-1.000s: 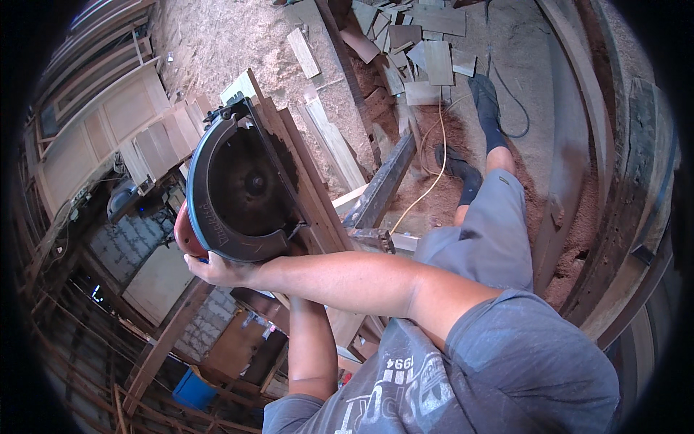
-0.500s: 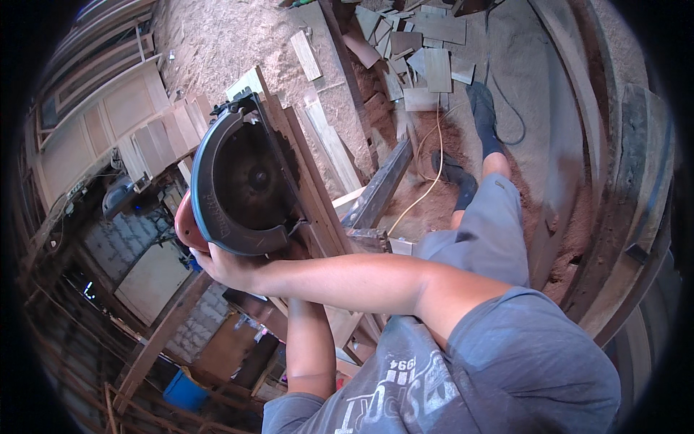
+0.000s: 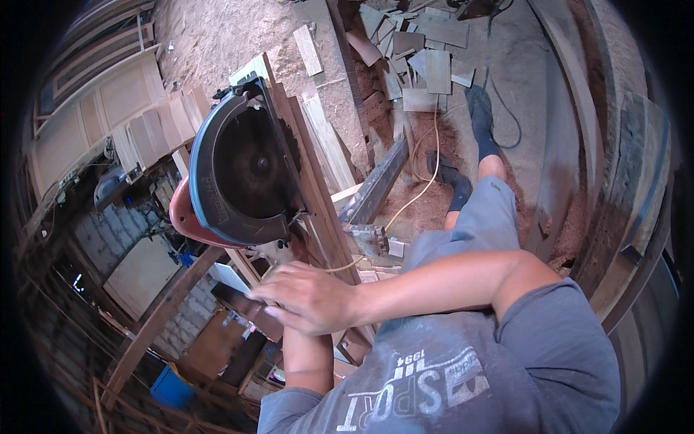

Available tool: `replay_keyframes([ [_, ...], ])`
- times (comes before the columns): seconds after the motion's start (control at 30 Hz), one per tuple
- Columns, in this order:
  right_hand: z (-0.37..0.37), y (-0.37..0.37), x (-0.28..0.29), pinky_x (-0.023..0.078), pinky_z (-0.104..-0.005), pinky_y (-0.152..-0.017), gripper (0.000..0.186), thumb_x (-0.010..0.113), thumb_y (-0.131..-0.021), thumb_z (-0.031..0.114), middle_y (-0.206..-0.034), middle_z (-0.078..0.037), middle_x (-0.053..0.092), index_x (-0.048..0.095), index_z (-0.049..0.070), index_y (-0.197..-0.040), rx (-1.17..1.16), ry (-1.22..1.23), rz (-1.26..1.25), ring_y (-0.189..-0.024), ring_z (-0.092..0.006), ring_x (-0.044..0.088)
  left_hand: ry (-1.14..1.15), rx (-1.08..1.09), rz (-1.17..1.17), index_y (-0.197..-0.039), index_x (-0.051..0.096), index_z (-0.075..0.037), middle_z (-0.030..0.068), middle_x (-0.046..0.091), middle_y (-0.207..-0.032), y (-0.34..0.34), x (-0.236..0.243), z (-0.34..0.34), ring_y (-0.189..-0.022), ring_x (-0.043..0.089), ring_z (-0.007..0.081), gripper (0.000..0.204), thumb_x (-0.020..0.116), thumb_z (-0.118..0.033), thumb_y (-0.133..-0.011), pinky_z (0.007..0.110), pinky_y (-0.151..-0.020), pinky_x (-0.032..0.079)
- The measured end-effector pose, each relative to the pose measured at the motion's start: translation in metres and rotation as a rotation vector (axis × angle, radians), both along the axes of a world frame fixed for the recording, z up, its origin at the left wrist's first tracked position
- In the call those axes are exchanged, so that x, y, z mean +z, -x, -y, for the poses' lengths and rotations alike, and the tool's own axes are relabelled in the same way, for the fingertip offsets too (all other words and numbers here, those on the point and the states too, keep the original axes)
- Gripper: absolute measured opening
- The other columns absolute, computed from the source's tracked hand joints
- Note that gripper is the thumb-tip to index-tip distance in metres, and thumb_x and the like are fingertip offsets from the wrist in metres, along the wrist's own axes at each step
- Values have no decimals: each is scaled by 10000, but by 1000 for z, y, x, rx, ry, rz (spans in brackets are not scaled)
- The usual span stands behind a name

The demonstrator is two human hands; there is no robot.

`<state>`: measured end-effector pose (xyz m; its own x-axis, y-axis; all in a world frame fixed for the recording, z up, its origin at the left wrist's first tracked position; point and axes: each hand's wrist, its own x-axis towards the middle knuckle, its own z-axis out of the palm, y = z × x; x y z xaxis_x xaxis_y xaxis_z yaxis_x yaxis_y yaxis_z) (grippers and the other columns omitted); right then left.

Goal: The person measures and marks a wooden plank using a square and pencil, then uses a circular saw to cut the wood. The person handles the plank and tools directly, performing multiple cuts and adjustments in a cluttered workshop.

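A circular saw (image 3: 249,155), with a dark guard, blue rim and red housing, stands against a long wooden board (image 3: 318,173). Its round blade faces up. My right hand (image 3: 307,296) is just below the saw's near end, apart from it, over my left wrist. Its fingers are stretched out to the left, slightly blurred, with nothing seen in them. My left forearm (image 3: 307,362) rises from the lower edge and passes beneath the right hand. My left hand lies behind the right one, near the rear of the saw, and its fingers are hidden.
Thin wood offcuts (image 3: 434,65) lie in a heap on the sawdust-covered floor. A dark beam (image 3: 376,181) and a yellow cord (image 3: 419,192) are beside my legs. Stacked panels (image 3: 155,134) stand at left, a blue bucket (image 3: 172,387) lower left, and heavy planks (image 3: 629,195) at right.
My right hand has come off the saw's red housing and moved right and down, over my left wrist. The saw has shifted slightly left and down in the picture.
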<state>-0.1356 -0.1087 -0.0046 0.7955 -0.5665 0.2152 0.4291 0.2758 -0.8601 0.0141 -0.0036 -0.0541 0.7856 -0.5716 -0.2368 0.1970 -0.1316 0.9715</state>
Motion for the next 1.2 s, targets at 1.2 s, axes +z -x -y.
replay_keyframes([
  [1.2, 50, -20, -62, 562, -464, -994, 513, 653, -1083, 381, -1135, -309, 775, 686, -89, -1287, 487, -538, -251, -1113, -412, 759, -513, 184, 1282, -1480, 416, 33, 134, 619, -1287, -15, 125, 101, -1182, 656, 216, 676, 670, -459, -1092, 412, -1064, 566],
])
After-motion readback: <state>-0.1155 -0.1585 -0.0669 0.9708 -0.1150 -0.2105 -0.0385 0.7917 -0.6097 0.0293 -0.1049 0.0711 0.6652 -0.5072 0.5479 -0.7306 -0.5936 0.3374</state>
